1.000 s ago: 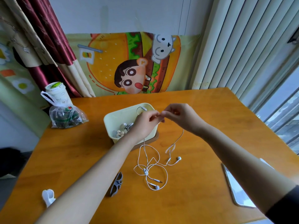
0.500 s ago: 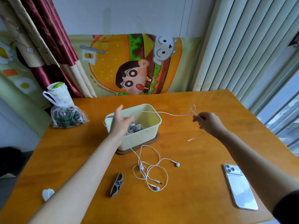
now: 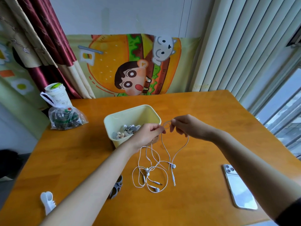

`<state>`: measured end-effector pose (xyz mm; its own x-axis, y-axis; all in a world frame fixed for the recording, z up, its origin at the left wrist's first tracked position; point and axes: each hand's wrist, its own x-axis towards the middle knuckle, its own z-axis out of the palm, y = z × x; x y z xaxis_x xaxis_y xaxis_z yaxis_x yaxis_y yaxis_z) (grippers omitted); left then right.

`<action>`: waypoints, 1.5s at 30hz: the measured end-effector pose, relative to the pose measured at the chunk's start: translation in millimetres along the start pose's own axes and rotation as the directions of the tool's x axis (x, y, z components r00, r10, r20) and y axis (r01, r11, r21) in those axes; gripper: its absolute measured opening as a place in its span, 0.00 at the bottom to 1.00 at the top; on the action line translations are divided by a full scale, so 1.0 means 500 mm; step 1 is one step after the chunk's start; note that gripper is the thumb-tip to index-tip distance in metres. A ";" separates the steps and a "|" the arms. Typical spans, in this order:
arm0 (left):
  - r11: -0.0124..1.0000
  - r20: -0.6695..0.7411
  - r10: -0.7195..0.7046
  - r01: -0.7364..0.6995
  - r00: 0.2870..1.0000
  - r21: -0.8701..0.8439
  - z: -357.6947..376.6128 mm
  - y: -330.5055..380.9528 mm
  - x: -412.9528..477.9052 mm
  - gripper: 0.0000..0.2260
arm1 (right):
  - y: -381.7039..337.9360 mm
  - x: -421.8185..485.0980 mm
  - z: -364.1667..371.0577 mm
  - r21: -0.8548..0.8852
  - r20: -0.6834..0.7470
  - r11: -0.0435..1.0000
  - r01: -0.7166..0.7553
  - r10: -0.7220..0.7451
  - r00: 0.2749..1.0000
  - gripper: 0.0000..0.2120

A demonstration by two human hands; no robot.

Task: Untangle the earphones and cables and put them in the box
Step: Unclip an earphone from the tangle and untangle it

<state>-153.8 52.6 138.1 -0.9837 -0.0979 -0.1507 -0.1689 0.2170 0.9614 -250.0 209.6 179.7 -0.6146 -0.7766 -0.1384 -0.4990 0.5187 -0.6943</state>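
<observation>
From the head camera, the left hand (image 3: 146,134) and right hand (image 3: 187,126) were raised close together just in front of the box (image 3: 135,115), above the table (image 3: 203,115). Each had its fingers curled and pinched the white earphones (image 3: 151,175). Between the two pinches the cord formed a small loop (image 3: 167,124). From there several strands hung down to the tabletop, where the rest lay in a loose tangle of overlapping rings, with an earbud (image 3: 174,166) and the plug (image 3: 174,180) at its right edge. None of this set was in the box yet. The box already held a small pile of grey and white pieces, too small to tell apart.

The cord looked very light, thin and limp, so it would likely follow whichever end was lifted and drag the rings tighter if pulled hard. It seemed smooth enough to slip through a loose pinch. The joints at the earbuds and plug were probably the weak spots, so the safer hold would be on the cord itself, close to a crossing, feeding a free end back through rather than tugging.

A phone (image 3: 239,188) lay near the right forearm, well apart from the tangle. A grey clip (image 3: 116,188) sat beside the left forearm, and a plastic bag (image 3: 65,118) stood at the far left.
</observation>
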 end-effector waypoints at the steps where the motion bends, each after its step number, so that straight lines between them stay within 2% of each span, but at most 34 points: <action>1: 1.000 0.007 -0.006 0.007 1.000 -0.007 -0.001 -0.004 -0.001 0.09 | 0.004 -0.001 -0.002 -0.012 -0.018 1.000 -0.020 0.020 1.000 0.18; 5: 0.999 -0.100 -0.038 0.037 0.994 -0.011 -0.014 -0.020 0.003 0.08 | 0.024 0.001 -0.008 -0.043 -0.173 0.989 -0.144 0.135 0.976 0.17; 8: 0.995 -0.216 -0.041 0.060 0.975 0.080 -0.033 -0.036 0.002 0.08 | 0.051 0.003 -0.025 -0.064 -0.269 0.975 -0.215 0.191 0.944 0.17; 11: 0.990 -0.265 -0.033 0.068 0.964 0.123 -0.043 -0.048 0.000 0.08 | 0.078 0.002 -0.026 -0.114 -0.279 0.953 -0.281 0.240 0.930 0.15; 13: 0.987 -0.297 -0.017 0.063 0.955 0.145 -0.045 -0.049 0.001 0.08 | 0.090 0.001 -0.019 -0.242 -0.288 0.920 -0.310 0.237 0.928 0.10; 15: 0.987 -0.293 0.005 0.043 0.956 0.156 -0.043 -0.041 0.003 0.07 | 0.089 -0.001 -0.004 -0.345 -0.259 0.895 -0.284 0.200 0.945 0.16; 18: 0.986 -0.206 0.043 -0.008 0.978 0.166 -0.031 -0.018 0.003 0.07 | 0.049 0.001 0.037 -0.203 -0.158 0.971 -0.127 0.095 0.983 0.26; 21: 0.981 -0.140 0.075 -0.048 0.987 0.186 -0.019 0.001 0.004 0.07 | 0.007 0.015 0.085 -0.128 -0.126 0.991 0.041 -0.057 0.990 0.20; 23: 0.981 -0.159 0.077 -0.046 0.984 0.191 -0.025 0.002 0.007 0.07 | -0.006 0.020 0.096 -0.052 -0.134 0.997 0.064 -0.070 0.989 0.10; 24: 0.980 -0.184 0.081 -0.044 0.980 0.194 -0.032 0.000 0.009 0.07 | -0.011 0.019 0.096 0.048 -0.112 0.998 0.047 -0.041 0.993 0.08; 26: 0.980 -0.229 0.075 -0.029 0.971 0.198 -0.048 -0.011 0.010 0.07 | -0.015 0.012 0.096 0.242 -0.070 0.970 -0.009 0.026 0.997 0.10; 27: 0.979 -0.237 0.064 -0.016 0.970 0.201 -0.055 -0.016 0.010 0.07 | -0.013 0.008 0.094 0.253 -0.080 0.967 -0.019 0.041 0.996 0.12; 31: 0.967 -0.191 0.002 0.047 0.982 0.249 -0.060 -0.030 0.008 0.06 | 0.016 0.005 0.058 -0.097 -0.242 0.993 -0.071 0.046 0.969 0.14; 34: 0.963 -0.165 -0.083 0.122 0.983 0.239 -0.049 -0.036 0.012 0.05 | 0.056 0.011 0.012 -0.178 -0.453 0.945 -0.274 0.168 0.875 0.14; 36: 0.953 -0.139 -0.112 0.146 0.984 0.264 -0.040 -0.037 0.014 0.07 | 0.076 0.009 -0.007 -0.314 -0.503 0.858 -0.407 0.214 0.838 0.13; 38: 0.953 -0.077 -0.101 0.119 0.992 0.279 -0.028 -0.032 0.014 0.07 | 0.071 0.006 -0.002 -0.416 -0.401 0.830 -0.372 0.200 0.894 0.15; 40: 0.967 -0.005 -0.090 0.088 0.996 0.241 -0.011 -0.023 0.016 0.03 | 0.046 0.003 0.030 -0.362 -0.228 0.916 -0.170 0.090 0.970 0.24; 41: 0.973 0.025 -0.082 0.074 0.996 0.220 -0.003 -0.022 0.017 0.03 | 0.031 0.001 0.050 -0.299 -0.155 0.952 -0.066 0.020 0.988 0.24; 43: 0.982 0.058 -0.064 0.053 0.996 0.179 0.007 -0.023 0.018 0.03 | 0.005 0.001 0.083 -0.175 -0.064 0.983 0.050 -0.062 0.996 0.16; 45: 0.989 0.052 -0.038 0.030 0.998 0.146 0.004 -0.027 0.015 0.03 | -0.002 0.003 0.094 -0.099 -0.041 0.994 0.050 -0.054 0.998 0.08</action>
<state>-158.8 51.1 123.6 -0.9784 -0.0551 -0.1991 -0.2056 0.3535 0.9125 -221.6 191.1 146.9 -0.6109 -0.7884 -0.0716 -0.5871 0.5119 -0.6272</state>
